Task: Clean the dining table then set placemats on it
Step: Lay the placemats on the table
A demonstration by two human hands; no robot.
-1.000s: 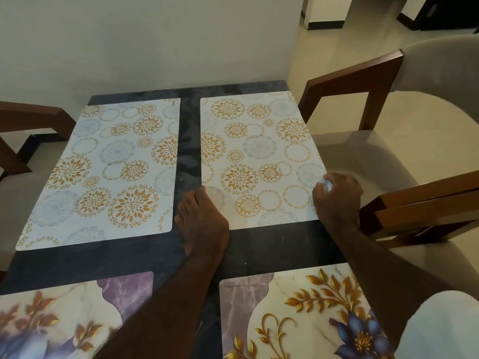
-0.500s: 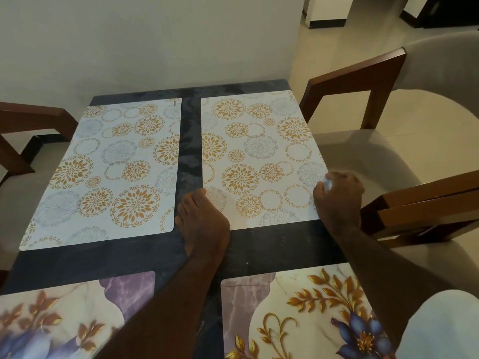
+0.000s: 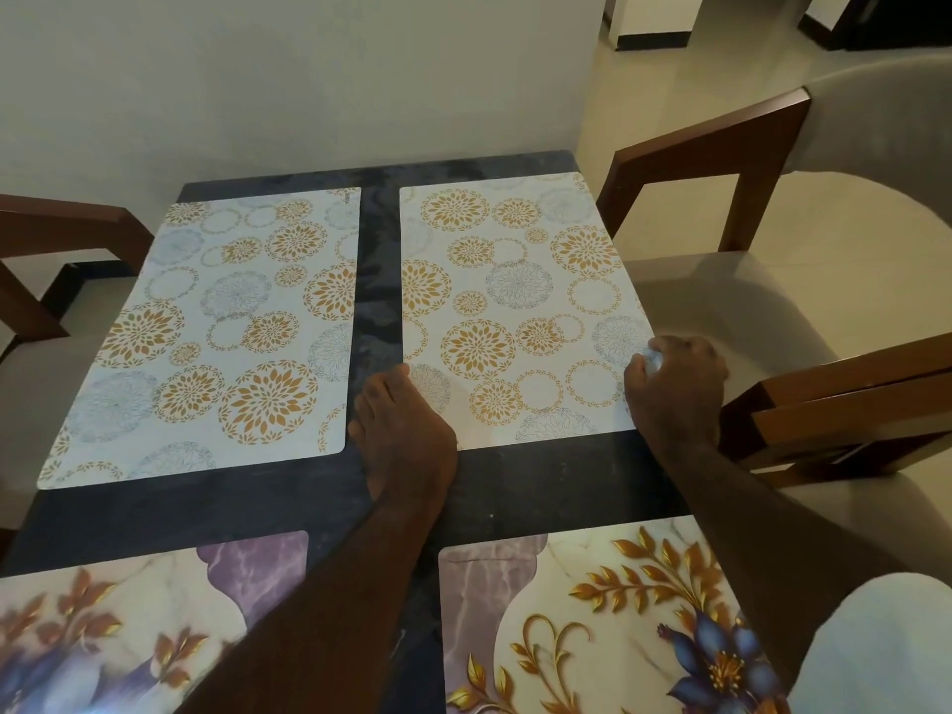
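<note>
Two hands on one placemat: left hand flat, open; right hand curled round its edge.

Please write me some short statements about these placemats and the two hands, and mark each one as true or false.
1. The far left placemat and the far right placemat have the same pattern of circles. True.
2. The left hand rests on the far left placemat. False: it lies flat on the near left corner of the far right placemat.
3. The right hand has its fingers curled at the right edge of the far right placemat. True.
4. The near right placemat shows circles too. False: it shows flowers and marble.
</note>
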